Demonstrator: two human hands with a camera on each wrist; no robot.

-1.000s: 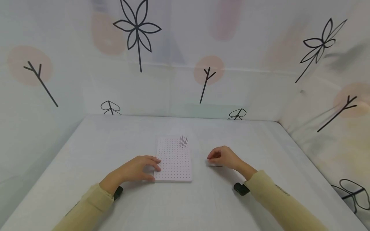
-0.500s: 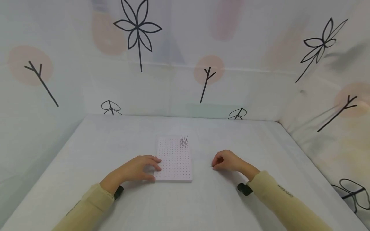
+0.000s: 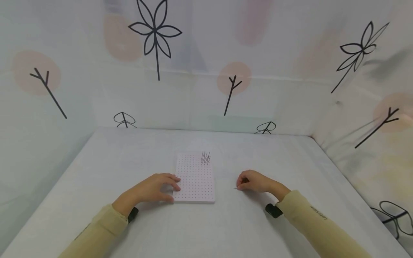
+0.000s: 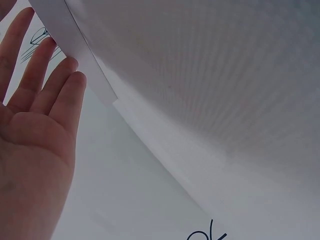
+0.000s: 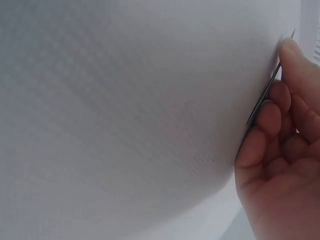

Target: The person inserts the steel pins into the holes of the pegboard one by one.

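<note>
A white board [image 3: 195, 179] dotted with rows of small holes lies on the table. Several thin dark metal pins [image 3: 205, 158] stand in its far right corner. My left hand [image 3: 158, 187] rests at the board's left edge, fingers spread and slightly bent, the fingertips touching it. To the right of the board, low over the table, my right hand [image 3: 255, 181] pinches a thin metal pin [image 5: 263, 97] between thumb and fingers. One tip of that pin pokes out past the thumb in the right wrist view; the curled fingers lie along the rest.
A white cloth covers the table [image 3: 145, 229]. Behind it hangs a pale curtain [image 3: 193, 100] printed with flowers and twigs. Dark wrist cameras [image 3: 273, 210] sit under both sleeves.
My right hand has shifted slightly right and nearer to me, its fingers curling in. Less of the pin sticks out than half a second ago. The left hand and board stay put.
</note>
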